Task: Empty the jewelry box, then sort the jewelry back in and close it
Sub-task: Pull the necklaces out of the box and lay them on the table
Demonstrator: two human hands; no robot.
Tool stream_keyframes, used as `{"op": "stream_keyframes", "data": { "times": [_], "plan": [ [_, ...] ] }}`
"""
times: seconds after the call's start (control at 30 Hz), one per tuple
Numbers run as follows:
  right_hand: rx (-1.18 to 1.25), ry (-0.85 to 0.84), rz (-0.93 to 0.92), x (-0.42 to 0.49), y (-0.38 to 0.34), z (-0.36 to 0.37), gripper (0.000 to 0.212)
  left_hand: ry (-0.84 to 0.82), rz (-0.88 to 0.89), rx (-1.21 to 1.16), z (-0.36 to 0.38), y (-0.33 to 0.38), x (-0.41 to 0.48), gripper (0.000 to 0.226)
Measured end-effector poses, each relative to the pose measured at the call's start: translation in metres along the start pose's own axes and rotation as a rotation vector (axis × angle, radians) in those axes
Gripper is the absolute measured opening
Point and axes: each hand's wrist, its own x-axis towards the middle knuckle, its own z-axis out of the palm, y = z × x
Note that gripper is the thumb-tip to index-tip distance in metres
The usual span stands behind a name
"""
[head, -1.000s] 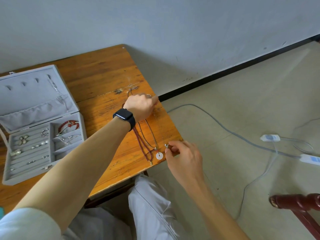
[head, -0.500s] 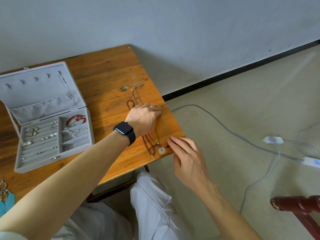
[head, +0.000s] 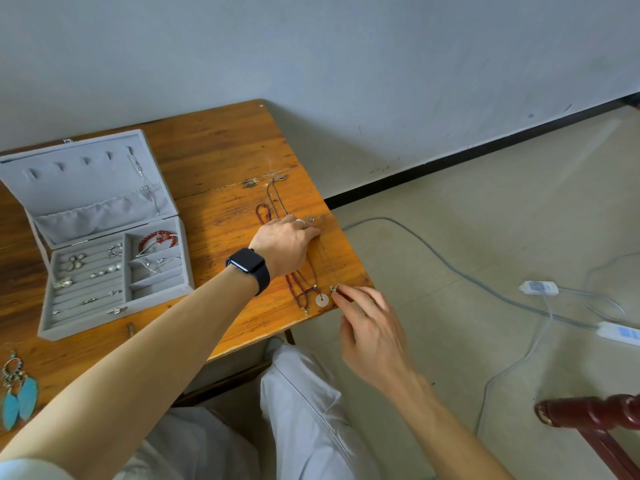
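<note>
Right hand (head: pixel 374 334): fingers loose and slightly spread, fingertips (head: pixel 343 293) touching the small pendant (head: pixel 333 288). I see no pinch.

Left hand (head: pixel 284 244): palm down, fingers together, resting across the middle of the necklaces.

The pendant's thin chain (head: pixel 325 261) runs far from it, under your left hand. Just left of it are the white disc pendant (head: pixel 321 300) and the dark red bead strand (head: pixel 294 289).

All of this sits at the near right corner of the table (head: pixel 221 157), very close to the edge.

- Pin with the left hand and draw the pendant straight along its own chain.
- Pull gently, since thin links probably kink.
- Don't let it cross the disc's cord.
- Nudge it left, off the edge, before you let go, or it could slide to the floor.

The jewelry box (head: pixel 114 308) is open, well to the left, with small pieces and a red bracelet (head: pixel 157 239) inside. My read is that emptying isn't done, so take those next. The turquoise earrings (head: pixel 19 400) are already out, near left.
</note>
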Motion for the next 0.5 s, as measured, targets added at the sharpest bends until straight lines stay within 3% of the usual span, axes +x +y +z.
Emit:
{"op": "stream_keyframes", "data": {
  "times": [0.27, 0.5],
  "plan": [
    [0.084, 0.027, 0.04, 0.002, -0.006, -0.007, 0.051, -0.018, -0.013, -0.005, -0.01, 0.002, -0.008, 0.05],
    [0.079, 0.119, 0.063, 0.031, -0.011, -0.038, 0.029, 0.146, -0.147, -0.165, -0.044, -0.011, -0.054, 0.046]
  ]
}}
